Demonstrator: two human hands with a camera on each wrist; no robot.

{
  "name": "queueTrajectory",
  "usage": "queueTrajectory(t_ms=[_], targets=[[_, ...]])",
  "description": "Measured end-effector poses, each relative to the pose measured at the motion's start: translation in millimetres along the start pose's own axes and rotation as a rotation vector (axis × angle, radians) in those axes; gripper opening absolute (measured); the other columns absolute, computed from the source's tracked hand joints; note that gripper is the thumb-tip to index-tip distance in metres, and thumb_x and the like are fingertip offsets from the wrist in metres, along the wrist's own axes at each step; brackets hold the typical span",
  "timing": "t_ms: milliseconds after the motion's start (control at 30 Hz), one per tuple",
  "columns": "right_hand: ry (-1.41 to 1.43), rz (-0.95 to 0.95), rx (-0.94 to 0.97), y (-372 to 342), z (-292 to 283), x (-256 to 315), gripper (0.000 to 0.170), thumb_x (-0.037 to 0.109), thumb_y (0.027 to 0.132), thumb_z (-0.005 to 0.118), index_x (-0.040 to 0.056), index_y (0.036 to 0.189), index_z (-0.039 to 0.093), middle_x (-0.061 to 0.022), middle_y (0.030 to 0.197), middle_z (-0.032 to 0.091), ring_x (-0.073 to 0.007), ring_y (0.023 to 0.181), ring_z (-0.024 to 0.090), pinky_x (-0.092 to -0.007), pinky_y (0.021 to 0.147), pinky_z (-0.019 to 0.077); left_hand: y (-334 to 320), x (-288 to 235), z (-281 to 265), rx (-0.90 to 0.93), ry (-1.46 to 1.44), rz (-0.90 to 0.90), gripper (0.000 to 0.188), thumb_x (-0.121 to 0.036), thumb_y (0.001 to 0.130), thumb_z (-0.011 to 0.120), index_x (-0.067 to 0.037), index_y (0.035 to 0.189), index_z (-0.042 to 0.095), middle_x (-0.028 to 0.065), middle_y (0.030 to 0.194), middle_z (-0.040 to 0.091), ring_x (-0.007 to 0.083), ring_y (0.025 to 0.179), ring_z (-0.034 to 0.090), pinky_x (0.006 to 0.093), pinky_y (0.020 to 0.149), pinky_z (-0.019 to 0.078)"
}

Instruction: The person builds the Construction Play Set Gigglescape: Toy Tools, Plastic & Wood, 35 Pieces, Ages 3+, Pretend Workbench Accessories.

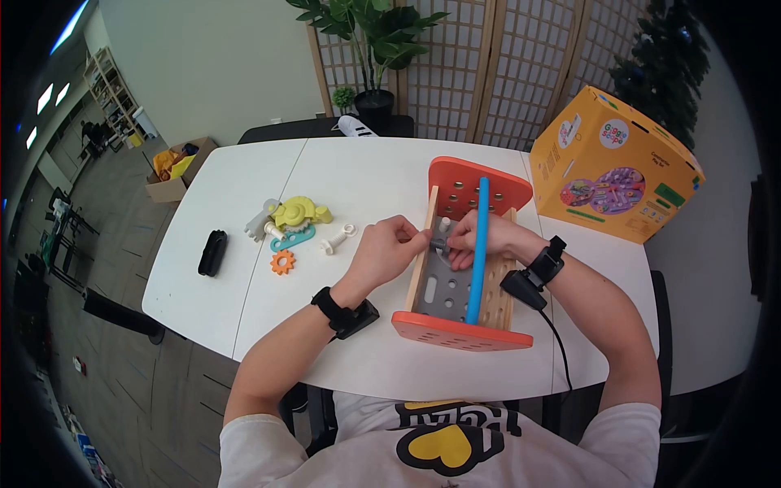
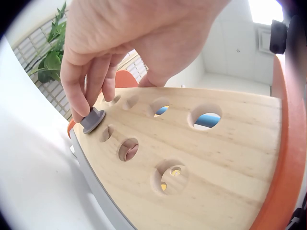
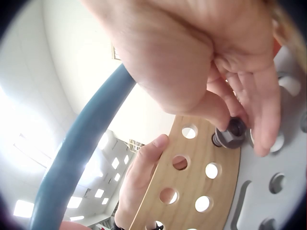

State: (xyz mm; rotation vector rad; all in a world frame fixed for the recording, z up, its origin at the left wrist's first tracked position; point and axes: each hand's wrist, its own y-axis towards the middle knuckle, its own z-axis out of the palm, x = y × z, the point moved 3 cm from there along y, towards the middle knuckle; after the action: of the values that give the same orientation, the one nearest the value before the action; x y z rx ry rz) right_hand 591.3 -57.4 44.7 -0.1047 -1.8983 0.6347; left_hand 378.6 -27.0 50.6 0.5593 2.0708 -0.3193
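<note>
A toy box with orange ends [image 1: 462, 332], wooden sides [image 2: 230, 163], a grey perforated base [image 3: 259, 191] and a blue bar [image 1: 478, 260] stands on the table. Outside the left wooden side, my left hand [image 1: 392, 250] pinches the grey head of a bolt [image 2: 93, 120] set in a hole; its thumb lies over the top edge. Inside the box, my right hand [image 1: 486, 237] has its fingers round a dark grey nut [image 3: 232, 133] on the threaded end, against the wood. The bolt's middle is hidden in the wood.
Left of the box lie a yellow-green toy piece [image 1: 298, 211], a teal link [image 1: 294, 238], an orange gear [image 1: 282, 262], a white bolt [image 1: 337, 239] and a black case [image 1: 213, 253]. A yellow carton [image 1: 602, 163] stands at the back right.
</note>
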Motion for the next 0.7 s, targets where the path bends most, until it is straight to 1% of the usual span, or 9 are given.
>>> queueTrajectory(t_ms=[67, 167, 267, 367, 467, 567, 700], targets=[[0.054, 0.017, 0.023, 2.0, 0.3, -2.4, 0.024, 0.012, 0.099, 0.066, -0.011, 0.1, 0.071, -0.0167, 0.091, 0.075, -0.0188, 0.081, 0.076, -0.0248, 0.073, 0.0639, 0.7, 1.1, 0.9, -0.003, 0.004, -0.005, 0.038, -0.035, 0.095, 0.07, 0.004, 0.096, 0.07, 0.0159, 0.089, 0.076, 0.0192, 0.085, 0.072, 0.0307, 0.078, 0.0553], [-0.026, -0.007, 0.09, 1.5, 0.5, 0.4, 0.024, 0.011, 0.099, 0.064, -0.0119, 0.103, 0.07, -0.0174, 0.092, 0.074, -0.0193, 0.083, 0.076, -0.0249, 0.074, 0.0642, 1.2, 2.1, 1.5, -0.005, -0.001, 0.004, 0.038, -0.035, 0.095, 0.07, 0.004, 0.096, 0.07, 0.0152, 0.088, 0.076, 0.019, 0.083, 0.072, 0.0307, 0.077, 0.0552], [0.013, -0.074, 0.047, 0.9, 1.5, -1.8, 0.023, 0.01, 0.096, 0.066, -0.0109, 0.089, 0.072, -0.0173, 0.08, 0.074, -0.0212, 0.076, 0.076, -0.027, 0.066, 0.0613, 0.0, -1.5, 0.3, 0.005, 0.018, -0.003, 0.039, -0.035, 0.095, 0.07, 0.004, 0.096, 0.07, 0.0144, 0.087, 0.076, 0.0187, 0.082, 0.072, 0.0308, 0.077, 0.0551], [0.044, -0.076, 0.034, 3.7, 1.8, -5.9, 0.028, 0.013, 0.1, 0.062, -0.0114, 0.089, 0.072, -0.0177, 0.08, 0.074, -0.0216, 0.076, 0.076, -0.0267, 0.067, 0.0612, 1.8, 3.6, 2.2, -0.007, 0.011, 0.019, 0.039, -0.035, 0.095, 0.07, 0.004, 0.095, 0.07, 0.0145, 0.086, 0.076, 0.0185, 0.081, 0.071, 0.0309, 0.076, 0.055], [0.022, 0.033, 0.068, 2.0, 2.0, -2.3, 0.035, 0.02, 0.108, 0.053, -0.0118, 0.105, 0.066, -0.0192, 0.096, 0.073, -0.0206, 0.083, 0.076, -0.0261, 0.074, 0.0643, 1.6, 3.4, 1.9, -0.001, 0.0, 0.014, 0.04, -0.036, 0.095, 0.07, 0.004, 0.095, 0.07, 0.0146, 0.086, 0.076, 0.0184, 0.081, 0.071, 0.0307, 0.075, 0.055], [-0.011, 0.085, 0.049, -0.3, 5.5, 2.7, 0.04, 0.023, 0.111, 0.043, -0.0123, 0.109, 0.061, -0.0197, 0.097, 0.073, -0.0216, 0.083, 0.076, -0.0269, 0.072, 0.0639, 0.2, 0.1, 1.2, -0.006, 0.013, 0.012, 0.039, -0.036, 0.095, 0.07, 0.003, 0.094, 0.07, 0.0147, 0.086, 0.076, 0.018, 0.08, 0.071, 0.0306, 0.075, 0.0549], [0.051, 0.068, 0.071, 0.2, 6.5, 0.4, 0.034, 0.024, 0.11, 0.042, -0.0081, 0.116, 0.051, -0.0223, 0.099, 0.071, -0.023, 0.084, 0.075, -0.028, 0.07, 0.0628, 0.5, 0.5, 1.4, -0.002, 0.007, 0.005, 0.039, -0.036, 0.095, 0.07, 0.003, 0.094, 0.07, 0.0144, 0.086, 0.075, 0.018, 0.08, 0.071, 0.0308, 0.075, 0.0549]])
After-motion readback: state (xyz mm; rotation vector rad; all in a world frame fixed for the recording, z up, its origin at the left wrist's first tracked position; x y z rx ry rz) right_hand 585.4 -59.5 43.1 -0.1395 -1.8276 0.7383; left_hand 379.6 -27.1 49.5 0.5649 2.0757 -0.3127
